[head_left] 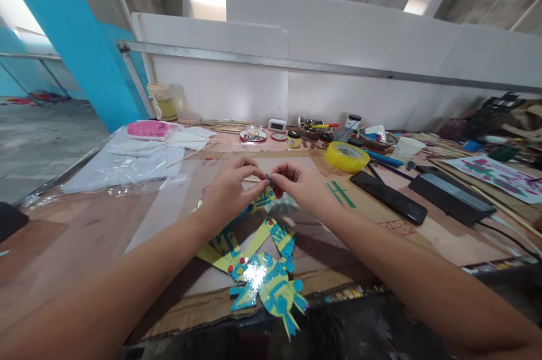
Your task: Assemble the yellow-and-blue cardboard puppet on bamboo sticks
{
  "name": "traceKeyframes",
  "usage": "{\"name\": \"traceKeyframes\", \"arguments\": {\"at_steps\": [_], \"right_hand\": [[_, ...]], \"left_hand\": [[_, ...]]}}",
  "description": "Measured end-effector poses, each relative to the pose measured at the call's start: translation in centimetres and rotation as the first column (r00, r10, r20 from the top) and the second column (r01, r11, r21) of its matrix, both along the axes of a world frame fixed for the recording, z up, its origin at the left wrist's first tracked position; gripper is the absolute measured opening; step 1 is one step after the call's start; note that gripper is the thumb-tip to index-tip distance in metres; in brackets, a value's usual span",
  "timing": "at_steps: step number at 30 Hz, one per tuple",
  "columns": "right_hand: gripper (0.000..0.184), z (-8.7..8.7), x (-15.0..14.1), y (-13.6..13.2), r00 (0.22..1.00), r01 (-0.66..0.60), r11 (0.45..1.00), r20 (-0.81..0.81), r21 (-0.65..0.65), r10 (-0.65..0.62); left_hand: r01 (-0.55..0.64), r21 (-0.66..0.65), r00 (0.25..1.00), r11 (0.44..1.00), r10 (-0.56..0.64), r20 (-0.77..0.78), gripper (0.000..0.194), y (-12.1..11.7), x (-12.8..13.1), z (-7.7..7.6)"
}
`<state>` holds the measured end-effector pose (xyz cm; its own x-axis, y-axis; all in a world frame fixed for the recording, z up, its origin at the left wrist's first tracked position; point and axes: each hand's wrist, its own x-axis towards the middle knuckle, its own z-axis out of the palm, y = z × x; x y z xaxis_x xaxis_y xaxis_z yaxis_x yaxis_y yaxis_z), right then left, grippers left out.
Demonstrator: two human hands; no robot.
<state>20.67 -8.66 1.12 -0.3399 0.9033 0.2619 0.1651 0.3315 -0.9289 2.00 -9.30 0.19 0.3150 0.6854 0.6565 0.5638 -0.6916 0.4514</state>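
My left hand (pixel 237 188) and my right hand (pixel 294 182) meet over the middle of the table, both closed in a pinch. Between their fingertips is a tiny dark green bit, too small to name. Just under the fingers lies a yellow and blue painted strip (pixel 263 200), partly hidden by my left hand. Closer to me is a glossy jointed cut-out figure (pixel 275 286) in the same colours, its parts joined by red and yellow round fasteners. Its lower end reaches past the table edge. Whether the strip joins the figure is hidden.
Yellow tape (pixel 347 157), a black phone (pixel 388 197) and a dark box-like device (pixel 451 196) with a cable lie at right. Behind stand small paint jars (pixel 293 138), a dish of beads (pixel 253 135) and a small white clock (pixel 277 124). Plastic sheeting (pixel 127 165) covers the left.
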Motion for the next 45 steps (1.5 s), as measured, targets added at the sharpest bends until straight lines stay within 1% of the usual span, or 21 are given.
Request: {"name": "traceKeyframes", "arguments": {"at_steps": [6, 10, 14, 16, 17, 20, 21, 22, 25, 27, 29, 32, 36, 40, 42, 45], "right_hand": [[0.013, -0.3, -0.3, -0.3, 0.999, 0.009, 1.000, -0.039, -0.027, -0.010], [0.011, 0.0, -0.2, -0.3, 0.999, -0.020, 0.996, -0.050, -0.084, 0.016], [0.008, 0.8, 0.3, 0.0, 0.996, -0.077, 0.983, 0.021, -0.168, 0.082], [0.007, 0.8, 0.5, 0.1, 0.993, -0.082, 0.983, 0.075, -0.162, 0.095], [0.006, 0.8, 0.6, 0.1, 0.991, -0.077, 0.988, 0.100, -0.135, 0.091], [0.003, 0.6, 0.7, 0.0, 0.986, -0.060, 0.998, 0.157, -0.020, 0.063], [0.003, 0.6, 0.7, 0.0, 0.985, -0.060, 0.998, 0.161, -0.003, 0.060], [0.003, 0.6, 0.7, 0.0, 0.986, -0.067, 0.998, 0.153, -0.010, 0.067], [0.008, 0.7, 0.6, 0.0, 0.988, -0.123, 0.985, 0.075, -0.121, 0.132], [0.013, 0.8, 0.6, 0.0, 0.986, -0.162, 0.970, 0.006, -0.179, 0.166], [0.018, 0.8, 0.6, 0.0, 0.983, -0.185, 0.963, -0.057, -0.197, 0.177], [0.020, 0.9, 0.7, 0.0, 0.980, -0.197, 0.958, -0.072, -0.208, 0.186], [0.013, 1.0, 0.7, 0.1, 0.980, -0.189, 0.961, 0.019, -0.204, 0.197], [0.004, 0.9, 0.6, 0.0, 0.979, -0.134, 0.977, 0.134, -0.166, 0.157], [0.006, 0.8, 0.5, -0.1, 0.968, -0.105, 0.989, 0.217, -0.107, 0.127], [0.008, 0.5, 0.5, -0.2, 0.936, -0.060, 0.996, 0.349, 0.061, 0.035]], "left_hand": [[-0.038, -0.014, 0.999, 0.999, 0.038, 0.015, 0.011, -0.2, 0.3, -0.2], [-0.024, -0.029, 1.000, 0.999, 0.023, -0.003, 0.007, -0.2, 0.4, -0.1], [-0.009, -0.004, 0.995, 1.000, 0.008, -0.103, 0.004, -0.3, 0.2, 0.2], [0.004, 0.007, 0.988, 1.000, -0.003, -0.154, 0.003, -0.3, 0.1, 0.4], [0.011, 0.001, 0.986, 1.000, -0.010, -0.164, 0.004, -0.3, 0.0, 0.4], [0.018, -0.061, 0.992, 0.998, -0.025, -0.125, 0.005, -0.4, 0.0, 0.5], [0.021, -0.087, 0.994, 0.996, -0.030, -0.106, 0.006, -0.4, 0.0, 0.5], [0.022, -0.106, 0.996, 0.994, -0.032, -0.087, 0.006, -0.4, 0.1, 0.5], [0.026, -0.116, 0.998, 0.993, -0.033, -0.053, 0.007, -0.4, 0.3, 0.4], [0.030, -0.090, 0.998, 0.996, -0.034, -0.052, 0.007, -0.5, 0.3, 0.4], [0.032, -0.063, 0.997, 0.997, -0.036, -0.066, 0.007, -0.6, 0.3, 0.5], [0.031, -0.034, 0.993, 0.999, -0.035, -0.113, 0.007, -0.7, 0.1, 0.8], [0.036, 0.062, 0.975, 0.997, -0.021, -0.220, 0.006, -0.8, 0.1, 1.0], [0.018, 0.219, 0.954, 0.976, 0.049, -0.297, 0.005, -0.4, 0.3, 0.5], [0.015, 0.267, 0.940, 0.964, 0.078, -0.333, 0.006, -0.1, 0.4, 0.1], [0.035, 0.292, 0.918, 0.956, 0.085, -0.388, 0.007, 0.2, 0.4, -0.3]]}}
